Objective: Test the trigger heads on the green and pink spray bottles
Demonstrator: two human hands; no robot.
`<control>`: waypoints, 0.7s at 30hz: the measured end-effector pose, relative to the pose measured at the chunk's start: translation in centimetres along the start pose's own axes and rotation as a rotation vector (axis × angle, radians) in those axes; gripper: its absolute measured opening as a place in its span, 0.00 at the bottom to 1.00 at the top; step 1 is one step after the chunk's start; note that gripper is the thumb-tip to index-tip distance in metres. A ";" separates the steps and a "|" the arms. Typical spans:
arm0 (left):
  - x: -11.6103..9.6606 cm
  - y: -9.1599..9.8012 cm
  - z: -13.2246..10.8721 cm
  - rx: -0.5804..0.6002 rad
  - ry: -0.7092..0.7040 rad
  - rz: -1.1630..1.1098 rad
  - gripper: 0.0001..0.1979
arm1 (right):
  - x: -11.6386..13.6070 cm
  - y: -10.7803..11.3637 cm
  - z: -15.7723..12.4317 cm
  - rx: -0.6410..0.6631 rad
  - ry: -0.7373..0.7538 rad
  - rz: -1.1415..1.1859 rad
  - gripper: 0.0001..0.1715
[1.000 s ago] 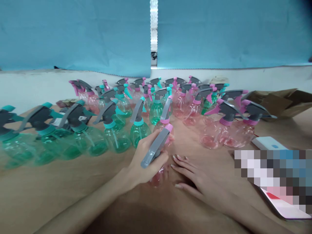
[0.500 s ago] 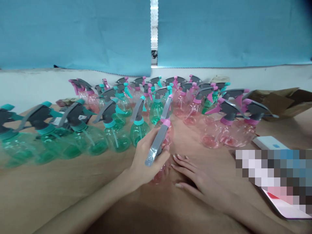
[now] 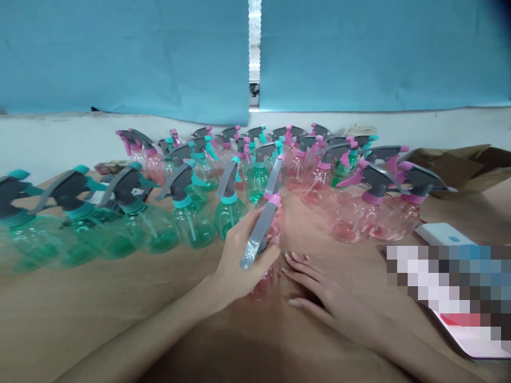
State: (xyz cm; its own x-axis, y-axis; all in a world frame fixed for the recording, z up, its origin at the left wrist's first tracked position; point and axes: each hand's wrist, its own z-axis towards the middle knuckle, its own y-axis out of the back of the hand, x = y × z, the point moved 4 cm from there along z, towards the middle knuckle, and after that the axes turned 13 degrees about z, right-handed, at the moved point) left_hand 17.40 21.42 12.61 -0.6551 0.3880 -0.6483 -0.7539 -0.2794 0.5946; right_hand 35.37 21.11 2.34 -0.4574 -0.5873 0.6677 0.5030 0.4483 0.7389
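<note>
My left hand (image 3: pixel 239 260) is wrapped round a pink spray bottle (image 3: pixel 265 284) with a grey trigger head, which stands on the brown table (image 3: pixel 120 303) near the front. My right hand (image 3: pixel 319 290) lies flat on the table just right of that bottle, fingers stretched out and holding nothing. Right behind the held bottle stands another pink spray bottle (image 3: pixel 273 199). Several green spray bottles (image 3: pixel 191 223) line up to the left, and several pink ones (image 3: pixel 371 218) to the right.
More green and pink spray bottles (image 3: pixel 255 154) crowd the back of the table. A white box (image 3: pixel 441 234) and a blurred-out item lie at the right. Brown cardboard (image 3: pixel 459 165) sits at the far right. Blue curtains (image 3: pixel 120 53) hang behind.
My left hand has turned the held bottle so its grey trigger points more upright and slightly right. My right hand has stayed flat in place.
</note>
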 end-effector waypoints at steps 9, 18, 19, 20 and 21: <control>0.2 0.0 0.0 -0.006 -0.071 -0.007 0.09 | 0.2 0.1 0.2 0.043 -0.018 -0.065 0.33; -0.1 0.0 0.1 -0.008 -0.034 -0.031 0.09 | 0.2 0.1 0.2 0.041 -0.008 -0.083 0.32; -0.2 0.0 0.1 -0.018 -0.042 -0.030 0.09 | 0.2 0.1 0.2 0.041 -0.006 -0.086 0.32; -0.2 0.1 0.1 -0.024 -0.047 -0.028 0.08 | 0.2 0.1 0.1 0.038 -0.005 -0.089 0.33; -0.2 0.1 0.1 -0.025 -0.047 -0.023 0.08 | 0.1 0.0 0.1 0.036 -0.003 -0.090 0.33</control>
State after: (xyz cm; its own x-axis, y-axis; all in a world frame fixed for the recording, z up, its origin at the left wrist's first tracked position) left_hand 17.50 21.40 12.83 -0.6353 0.4349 -0.6382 -0.7699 -0.2920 0.5674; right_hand 35.24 21.13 2.48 -0.5019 -0.6240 0.5990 0.4332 0.4180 0.7985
